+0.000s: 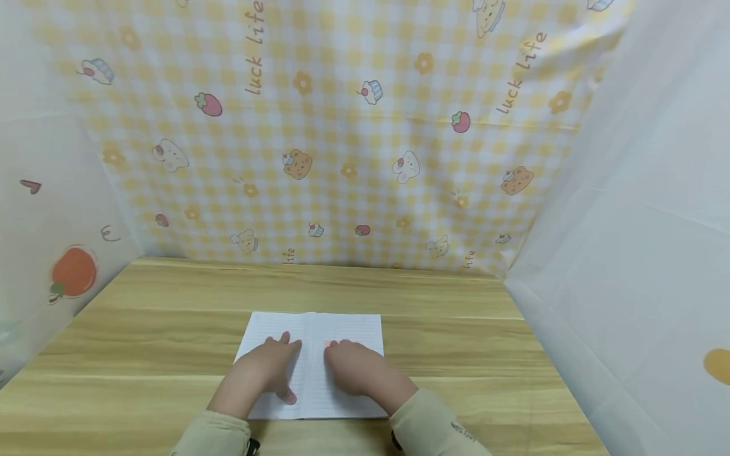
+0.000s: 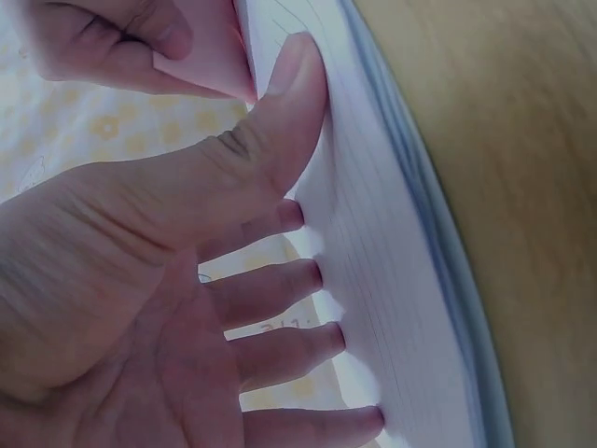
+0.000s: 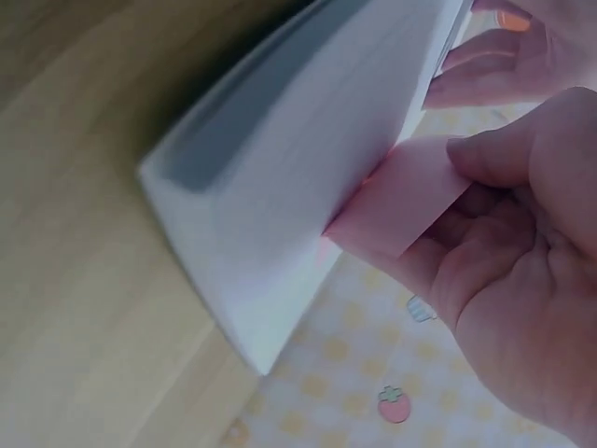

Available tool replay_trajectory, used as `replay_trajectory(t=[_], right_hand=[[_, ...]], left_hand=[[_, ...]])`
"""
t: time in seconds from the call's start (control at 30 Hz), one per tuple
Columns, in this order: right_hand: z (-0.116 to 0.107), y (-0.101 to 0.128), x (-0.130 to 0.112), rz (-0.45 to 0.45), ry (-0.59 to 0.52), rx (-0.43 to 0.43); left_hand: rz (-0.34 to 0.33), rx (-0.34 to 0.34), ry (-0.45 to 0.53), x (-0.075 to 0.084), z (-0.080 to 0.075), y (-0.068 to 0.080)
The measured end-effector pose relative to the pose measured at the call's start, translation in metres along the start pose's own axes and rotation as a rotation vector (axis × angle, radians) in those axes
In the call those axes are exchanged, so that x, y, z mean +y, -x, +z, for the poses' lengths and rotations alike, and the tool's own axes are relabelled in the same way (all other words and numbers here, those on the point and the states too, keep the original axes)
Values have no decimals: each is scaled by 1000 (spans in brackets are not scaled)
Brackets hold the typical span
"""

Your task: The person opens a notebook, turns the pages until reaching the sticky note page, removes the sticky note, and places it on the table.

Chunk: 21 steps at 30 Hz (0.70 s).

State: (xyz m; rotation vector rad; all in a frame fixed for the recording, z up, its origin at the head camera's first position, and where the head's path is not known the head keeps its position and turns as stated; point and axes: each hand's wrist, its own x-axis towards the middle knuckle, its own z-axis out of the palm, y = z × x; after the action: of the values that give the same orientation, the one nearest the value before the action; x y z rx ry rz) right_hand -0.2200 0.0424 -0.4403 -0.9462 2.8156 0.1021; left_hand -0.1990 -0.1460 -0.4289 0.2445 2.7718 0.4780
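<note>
Left hand (image 1: 268, 367) presses flat fingers on an open notebook (image 1: 312, 364), spine running away across the tabletop (image 1: 142, 335), while right hand (image 1: 356, 370) pinches a pink slip (image 3: 401, 201)

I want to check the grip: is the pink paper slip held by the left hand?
No, in the right wrist view the right hand pinches the pink paper slip, while the left hand presses straight fingers on the open notebook.

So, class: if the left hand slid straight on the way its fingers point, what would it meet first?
The left hand lies flat on the open notebook, fingers pointing away from the person. It would cross the page's far edge onto the bare wooden table; nothing else shows before the checked backdrop.
</note>
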Motion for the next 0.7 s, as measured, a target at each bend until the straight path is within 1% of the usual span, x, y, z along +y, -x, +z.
replay_trajectory(t=[0.07, 0.2, 0.3, 0.4, 0.6, 0.7], right_hand=[[-1, 1, 4, -5, -67, 15], [-1, 4, 12, 2, -256, 47], [1, 5, 18, 10, -400, 89], [2, 5, 24, 25, -503, 120], [8, 6, 37, 78, -712, 164], [10, 7, 44, 92, -793, 178]], left_hand=[[-3, 1, -4, 0, 0, -1], [-1, 5, -6, 1, 0, -1], [14, 14, -8, 0, 1, 0], [20, 18, 2, -1, 1, 0], [11, 7, 4, 0, 0, 1], [7, 2, -3, 0, 1, 1]])
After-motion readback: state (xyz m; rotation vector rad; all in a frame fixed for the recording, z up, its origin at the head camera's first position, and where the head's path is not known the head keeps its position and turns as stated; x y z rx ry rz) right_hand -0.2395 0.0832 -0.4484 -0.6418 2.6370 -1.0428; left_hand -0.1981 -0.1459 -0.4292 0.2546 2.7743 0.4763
